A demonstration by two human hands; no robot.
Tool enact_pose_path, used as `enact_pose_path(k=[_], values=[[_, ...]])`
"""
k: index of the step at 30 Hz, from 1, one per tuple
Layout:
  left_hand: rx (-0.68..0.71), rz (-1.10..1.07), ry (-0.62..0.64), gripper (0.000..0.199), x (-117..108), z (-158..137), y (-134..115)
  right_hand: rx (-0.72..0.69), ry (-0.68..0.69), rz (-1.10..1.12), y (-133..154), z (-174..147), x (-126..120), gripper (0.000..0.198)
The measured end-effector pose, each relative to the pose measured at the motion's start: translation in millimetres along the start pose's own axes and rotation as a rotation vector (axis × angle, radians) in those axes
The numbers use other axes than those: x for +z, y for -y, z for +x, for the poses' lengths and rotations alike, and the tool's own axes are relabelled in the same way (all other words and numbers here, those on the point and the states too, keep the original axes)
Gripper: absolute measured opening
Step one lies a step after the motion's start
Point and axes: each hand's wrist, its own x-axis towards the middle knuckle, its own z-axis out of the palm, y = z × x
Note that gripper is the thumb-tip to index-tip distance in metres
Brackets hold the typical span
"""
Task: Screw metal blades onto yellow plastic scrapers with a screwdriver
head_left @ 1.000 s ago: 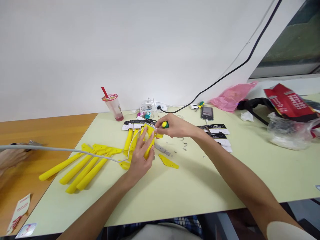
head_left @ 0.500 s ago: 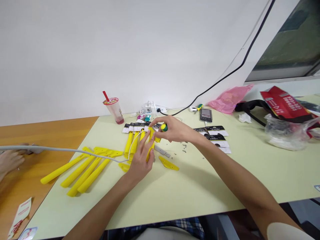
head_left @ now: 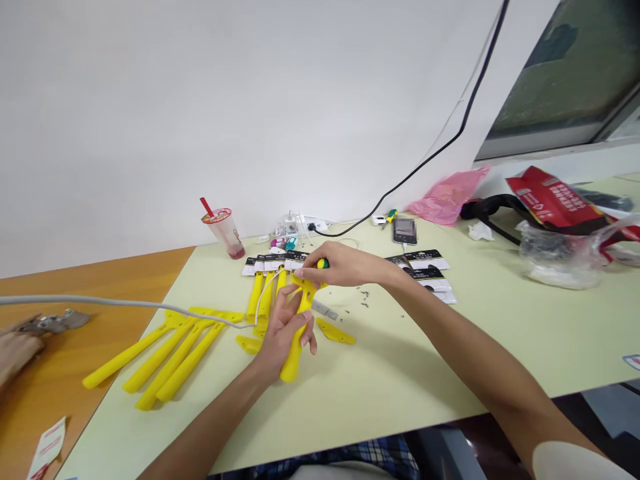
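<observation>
My left hand (head_left: 280, 333) is wrapped around the grip of a yellow T-shaped scraper handle (head_left: 295, 357), its wide head pointing away from me. Above that head, my right hand (head_left: 335, 263) is closed on a screwdriver (head_left: 324, 264) with a yellow-and-green handle; its shaft is hidden. A loose yellow blade cover (head_left: 336, 331) lies to the right of the held piece, and another yellow cover (head_left: 249, 344) sits left of my left hand. Beside them is a grey metal blade or knife (head_left: 325, 309). Small screws (head_left: 365, 297) are scattered on the right.
Several yellow handles (head_left: 170, 360) lie fanned at left, others among black-and-white cards (head_left: 260, 263). A grey cable (head_left: 115, 302) crosses in front. Behind stand a cup (head_left: 225, 233), a phone (head_left: 405, 231) and a pink bag (head_left: 447, 200). Another person's hand (head_left: 17, 353) is at far left.
The yellow handle has tipped so its grip points toward me, and my left fingers now wrap around it. My right hand stays over its head with the screwdriver. The view has shifted slightly.
</observation>
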Motion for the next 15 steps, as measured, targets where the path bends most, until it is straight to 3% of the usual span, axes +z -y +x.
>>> enact_pose_path(k=[4, 8, 15], values=[[-0.139, -0.148, 0.038, 0.054, 1.1, -2.2, -2.4, -0.01, 0.051, -0.133, -6.6, -1.0, -8.9, 0.038], [-0.237, -0.253, 0.043, 0.06, 1.8, -6.8, -8.2, -0.056, 0.077, -0.144, -9.2, -1.9, -13.6, 0.041], [-0.293, -0.282, 0.012, 0.063, 1.9, -5.0, -10.7, -0.101, 0.069, -0.162, -15.0, 0.2, -9.4, 0.044]])
